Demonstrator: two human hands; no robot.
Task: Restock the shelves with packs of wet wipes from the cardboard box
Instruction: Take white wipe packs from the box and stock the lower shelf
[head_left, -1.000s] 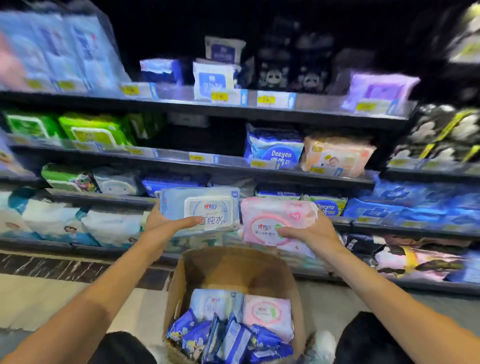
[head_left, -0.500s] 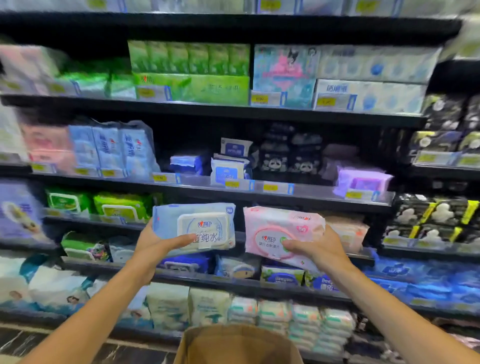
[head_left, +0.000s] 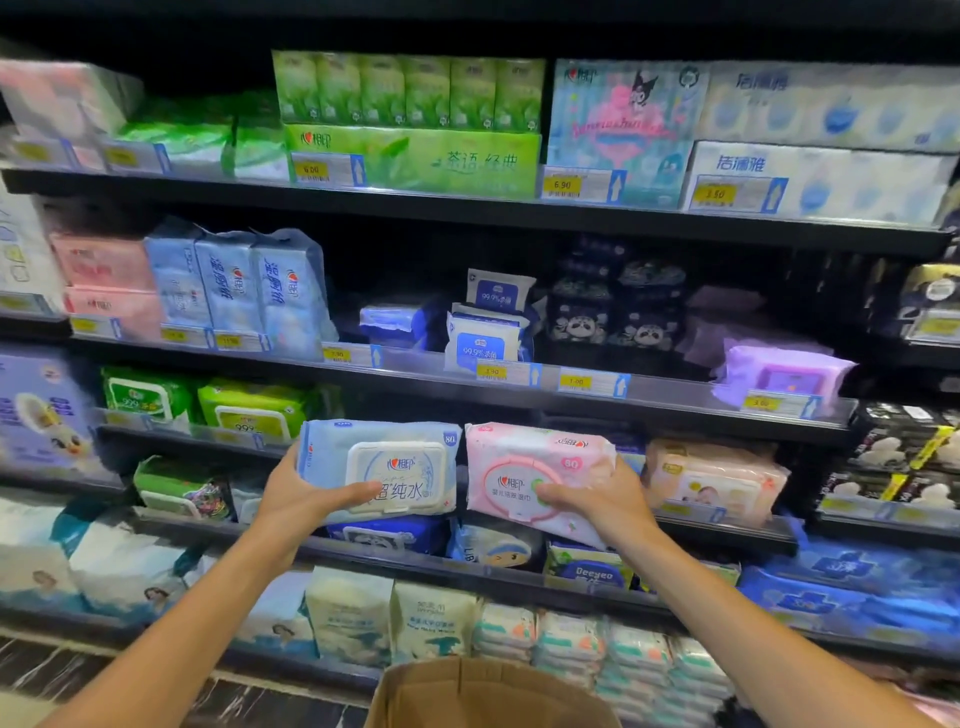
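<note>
- The left hand (head_left: 306, 501) grips a blue wipes pack (head_left: 379, 467) by its left end, thumb across the front.
- The right hand (head_left: 597, 506) grips a pink wipes pack (head_left: 535, 478) at its lower right, thumb on the lid.
- Both packs lie with long axes sideways, lids facing the camera; the pink one tilts down to the right. They sit just beside each other.
- Above the hands, a shelf edge (head_left: 670, 400) with dark open room behind.
- Below the wrists, the cardboard box (head_left: 488, 693) rim.
</note>
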